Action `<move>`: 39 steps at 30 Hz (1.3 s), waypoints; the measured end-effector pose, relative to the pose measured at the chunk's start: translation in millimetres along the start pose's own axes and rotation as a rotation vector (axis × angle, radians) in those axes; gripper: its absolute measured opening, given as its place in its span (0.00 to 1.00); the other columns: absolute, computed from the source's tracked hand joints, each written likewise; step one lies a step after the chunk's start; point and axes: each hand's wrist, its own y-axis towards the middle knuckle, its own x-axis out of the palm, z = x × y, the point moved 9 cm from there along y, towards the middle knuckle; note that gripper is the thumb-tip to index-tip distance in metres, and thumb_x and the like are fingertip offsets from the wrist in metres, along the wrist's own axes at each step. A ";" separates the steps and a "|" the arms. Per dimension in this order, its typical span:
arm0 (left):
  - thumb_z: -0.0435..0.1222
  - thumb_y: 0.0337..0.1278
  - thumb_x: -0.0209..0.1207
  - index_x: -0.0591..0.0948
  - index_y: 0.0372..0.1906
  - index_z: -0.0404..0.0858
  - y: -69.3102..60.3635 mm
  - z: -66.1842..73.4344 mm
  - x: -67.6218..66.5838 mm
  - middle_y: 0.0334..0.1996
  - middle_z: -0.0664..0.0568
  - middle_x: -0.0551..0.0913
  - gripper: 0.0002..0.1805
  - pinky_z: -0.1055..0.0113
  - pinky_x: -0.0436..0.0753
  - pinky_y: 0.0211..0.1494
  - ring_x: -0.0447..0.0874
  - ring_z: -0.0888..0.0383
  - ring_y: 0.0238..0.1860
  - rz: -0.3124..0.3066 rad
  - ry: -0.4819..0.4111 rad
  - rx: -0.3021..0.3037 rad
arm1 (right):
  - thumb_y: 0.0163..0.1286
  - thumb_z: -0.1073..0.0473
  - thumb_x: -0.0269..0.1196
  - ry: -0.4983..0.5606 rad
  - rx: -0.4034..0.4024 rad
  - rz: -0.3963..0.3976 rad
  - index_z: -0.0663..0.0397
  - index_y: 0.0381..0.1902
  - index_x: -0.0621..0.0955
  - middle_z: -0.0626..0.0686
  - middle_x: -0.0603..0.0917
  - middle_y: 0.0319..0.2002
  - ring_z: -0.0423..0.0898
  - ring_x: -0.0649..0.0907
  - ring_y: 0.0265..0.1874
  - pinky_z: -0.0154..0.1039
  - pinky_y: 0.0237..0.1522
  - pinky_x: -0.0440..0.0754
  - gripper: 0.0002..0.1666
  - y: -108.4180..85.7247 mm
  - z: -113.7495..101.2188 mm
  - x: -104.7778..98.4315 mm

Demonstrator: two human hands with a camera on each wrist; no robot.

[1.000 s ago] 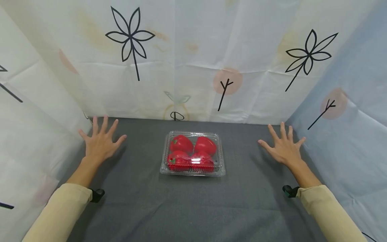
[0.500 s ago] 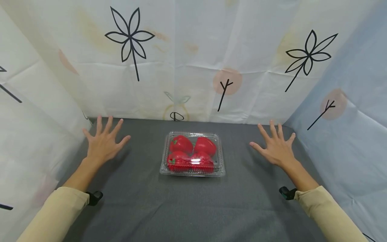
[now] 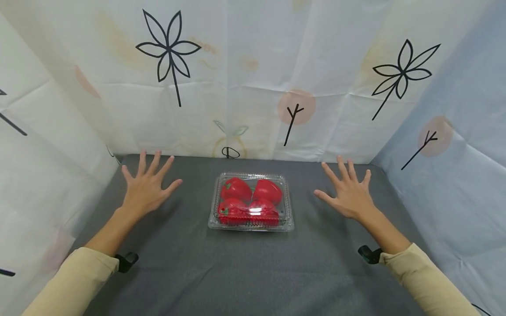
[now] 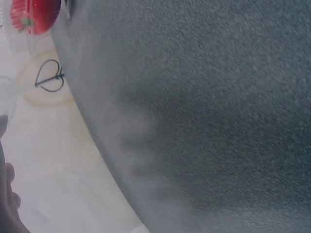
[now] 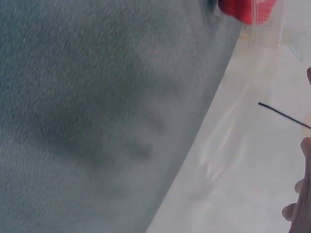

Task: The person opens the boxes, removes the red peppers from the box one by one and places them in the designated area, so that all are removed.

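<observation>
A clear plastic box [image 3: 251, 227] sits on the grey cloth, its lid down over several red peppers [image 3: 268, 192], some with green stem ends. To its left, the left hand [image 3: 146, 188] is spread with fingers apart, holding nothing. On the other side, the right hand [image 3: 349, 193] is also spread and empty. Neither touches the box. Part of the box with a pepper [image 4: 41, 14] shows at the top left in the left wrist view, and a pepper [image 5: 248, 8] shows at the top of the right wrist view.
Grey cloth [image 3: 253, 272] covers the surface. A pale cloth backdrop [image 3: 245, 52] with drawn flowers and twigs rises behind it, with side sheets at left and right. A dark band with a small device [image 3: 127, 262] is at each sleeve cuff.
Both hands have moved inward, the left one rightward and the right one leftward, so each is nearer the box. The box and peppers have stayed in place.
</observation>
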 end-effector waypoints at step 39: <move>0.61 0.66 0.51 0.57 0.79 0.51 -12.8 82.5 15.5 0.79 0.44 0.50 0.41 0.23 0.40 0.66 0.35 0.43 0.79 -0.010 -0.098 0.193 | 0.65 0.30 0.59 0.029 -0.395 0.039 0.39 0.79 0.57 0.59 0.48 0.79 0.62 0.53 0.75 0.75 0.66 0.47 0.50 -15.1 -115.3 12.1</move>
